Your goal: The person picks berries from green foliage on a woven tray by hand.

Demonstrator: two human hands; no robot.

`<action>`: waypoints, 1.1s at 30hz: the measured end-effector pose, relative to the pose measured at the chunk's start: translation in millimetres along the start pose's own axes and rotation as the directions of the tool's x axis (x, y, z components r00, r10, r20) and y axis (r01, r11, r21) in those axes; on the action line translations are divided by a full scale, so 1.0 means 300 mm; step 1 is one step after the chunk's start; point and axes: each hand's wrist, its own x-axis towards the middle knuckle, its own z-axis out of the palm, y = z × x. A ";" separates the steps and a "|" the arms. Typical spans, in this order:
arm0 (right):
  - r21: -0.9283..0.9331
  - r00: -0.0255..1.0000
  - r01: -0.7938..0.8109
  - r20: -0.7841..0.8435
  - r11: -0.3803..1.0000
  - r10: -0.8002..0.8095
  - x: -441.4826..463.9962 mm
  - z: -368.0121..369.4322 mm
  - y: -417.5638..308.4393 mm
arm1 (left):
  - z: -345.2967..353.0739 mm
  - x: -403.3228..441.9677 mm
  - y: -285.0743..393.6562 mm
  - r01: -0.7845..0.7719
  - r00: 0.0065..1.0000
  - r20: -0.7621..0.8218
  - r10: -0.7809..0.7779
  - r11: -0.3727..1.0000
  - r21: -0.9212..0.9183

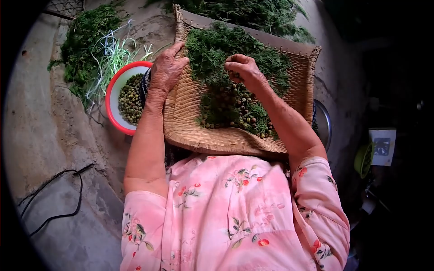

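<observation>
A woven winnowing basket (300, 83) lies tilted across my lap. My left hand (169, 67) is closed round its left rim. Feathery green sprigs (226, 47) fill its upper part, and small round green-brown seed cones (248, 118) lie among sprigs lower down. Over the middle of the basket is my right hand (245, 71), its fingers curled together just above the sprigs and cones. What sits in those fingers is mostly hidden. Beside my left forearm stands a red-rimmed white bowl (112, 104) holding many similar cones (131, 100).
More green sprigs (86, 40) lie on the floor at left, with pale plastic strings (117, 56) beside them. Another heap of greenery (262, 16) is beyond the basket. A black cord (79, 198) loops at lower left. A metal rim (326, 124) shows at right.
</observation>
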 end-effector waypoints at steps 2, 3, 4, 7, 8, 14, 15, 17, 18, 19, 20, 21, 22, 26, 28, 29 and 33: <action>0.420 0.998 -0.066 0.033 0.905 0.058 -0.011 -0.039 -0.009 | 0.004 0.001 -0.005 -0.017 1.000 -0.010 0.017 1.000 0.013; 0.486 0.999 -0.034 0.048 0.873 0.012 -0.022 -0.052 -0.017 | 0.005 0.001 -0.007 -0.030 0.999 -0.023 0.031 0.999 0.031; 0.485 0.999 -0.037 0.048 0.874 0.015 -0.027 -0.052 -0.023 | 0.004 0.000 -0.005 -0.027 0.999 -0.022 0.028 0.999 0.029; 0.580 1.000 -0.006 -0.011 0.815 0.016 -0.028 -0.050 -0.034 | 0.001 0.000 0.002 -0.005 1.000 0.003 0.005 1.000 0.003; 0.579 1.000 -0.005 -0.011 0.815 0.014 -0.016 -0.056 -0.021 | 0.003 0.000 0.002 -0.013 1.000 -0.003 0.013 1.000 0.028; 0.638 0.998 0.020 0.036 0.770 -0.055 -0.003 -0.048 -0.048 | 0.009 -0.001 -0.010 -0.009 1.000 -0.004 0.009 1.000 0.003; 0.647 0.993 0.010 0.083 0.763 -0.083 0.007 -0.065 -0.042 | 0.005 0.000 -0.003 -0.001 1.000 -0.002 0.001 1.000 0.015; 0.651 0.997 0.001 0.058 0.759 -0.051 0.005 -0.069 -0.038 | 0.004 0.000 -0.006 -0.005 1.000 -0.010 0.005 0.999 0.037; 0.656 0.999 -0.006 0.034 0.755 -0.021 0.000 -0.062 -0.041 | 0.005 0.000 -0.007 -0.001 1.000 -0.008 0.001 0.999 0.035; 0.631 1.000 0.000 -0.015 0.776 0.012 -0.013 -0.051 -0.042 | 0.004 -0.001 -0.005 -0.005 1.000 -0.007 0.005 0.999 0.034; 0.631 1.000 -0.006 -0.014 0.776 0.019 -0.017 -0.038 -0.040 | 0.004 -0.003 -0.005 -0.008 1.000 -0.006 0.009 0.999 0.033; 0.561 1.000 -0.006 -0.004 0.828 0.010 -0.018 -0.028 -0.036 | 0.007 -0.002 -0.011 -0.004 1.000 -0.007 0.004 0.999 0.039; 0.486 1.000 -0.004 0.007 0.874 0.001 -0.018 -0.016 -0.031 | 0.009 -0.001 -0.017 0.001 1.000 -0.005 -0.001 0.999 0.038; -0.205 0.999 -0.025 0.020 0.978 0.030 -0.034 0.075 -0.023 | 0.015 0.006 -0.036 -0.033 0.999 -0.016 0.033 0.999 0.004; -0.617 0.947 0.310 0.133 0.724 -0.292 -0.021 0.107 0.031 | 0.016 0.007 -0.036 -0.031 0.999 -0.010 0.032 0.999 0.011; -0.700 0.941 0.322 0.160 0.638 -0.299 -0.024 0.118 0.044 | 0.016 0.007 -0.035 -0.030 0.999 -0.011 0.030 0.999 0.012; -0.816 0.938 0.311 0.182 0.488 -0.294 -0.026 0.142 0.093 | 0.014 0.005 -0.027 -0.018 1.000 -0.016 0.018 1.000 0.016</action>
